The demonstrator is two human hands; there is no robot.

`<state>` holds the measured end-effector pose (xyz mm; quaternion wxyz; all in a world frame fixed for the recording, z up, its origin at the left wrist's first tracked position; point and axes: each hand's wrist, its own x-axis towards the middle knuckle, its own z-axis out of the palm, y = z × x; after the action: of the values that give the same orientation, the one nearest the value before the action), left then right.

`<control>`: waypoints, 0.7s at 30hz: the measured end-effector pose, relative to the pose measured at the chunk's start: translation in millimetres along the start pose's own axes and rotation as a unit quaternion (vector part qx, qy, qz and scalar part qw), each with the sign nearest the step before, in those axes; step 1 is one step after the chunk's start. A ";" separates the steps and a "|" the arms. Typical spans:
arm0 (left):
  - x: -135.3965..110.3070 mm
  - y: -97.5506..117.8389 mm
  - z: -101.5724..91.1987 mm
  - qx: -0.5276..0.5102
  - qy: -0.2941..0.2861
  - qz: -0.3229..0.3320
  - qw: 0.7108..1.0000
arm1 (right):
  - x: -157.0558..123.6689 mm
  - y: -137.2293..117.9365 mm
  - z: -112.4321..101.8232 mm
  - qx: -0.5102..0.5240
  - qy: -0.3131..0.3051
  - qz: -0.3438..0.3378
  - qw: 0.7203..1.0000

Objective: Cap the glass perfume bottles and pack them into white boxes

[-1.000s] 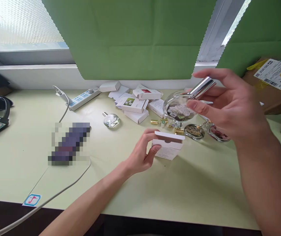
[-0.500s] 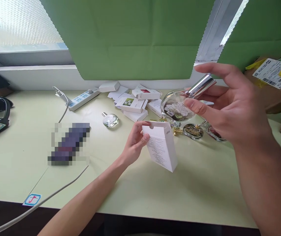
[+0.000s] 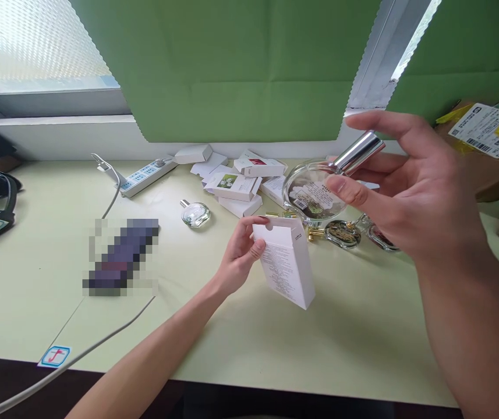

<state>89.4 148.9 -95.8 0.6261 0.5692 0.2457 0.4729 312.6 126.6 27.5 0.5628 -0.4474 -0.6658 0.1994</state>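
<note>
A white perfume carton [image 3: 285, 269], its top seemingly open, is pinched by the left hand [image 3: 239, 256]. To the carton's upper right, a silver-capped perfume bottle [image 3: 312, 195] is gripped, wholly unboxed, by the right hand [image 3: 410, 180], index finger spread. Other unboxed bottles [image 3: 195, 215] are seen left and right of the carton.

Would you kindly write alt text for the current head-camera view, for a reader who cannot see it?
A person's right hand holds a round silver-topped glass bottle while the left hand grips a white box printed with text. Beyond them, more white boxes lie heaped on a pale green table.
</note>
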 end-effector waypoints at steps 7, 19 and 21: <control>0.0 -1.6 -0.5 -0.005 -0.013 0.003 1.000 | -0.8 -1.4 1.4 0.005 -0.013 0.008 1.000; -0.3 -0.7 1.5 -0.009 -0.015 -0.009 1.000 | -1.8 -2.0 3.1 -0.003 -0.017 0.016 1.000; -0.2 -1.1 1.3 -0.005 -0.015 -0.007 1.000 | -2.0 -2.6 3.4 -0.006 -0.019 0.018 1.000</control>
<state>90.8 148.2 -96.6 0.6359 0.5713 0.2383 0.4609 308.5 124.4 27.4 0.5436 -0.4588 -0.6693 0.2145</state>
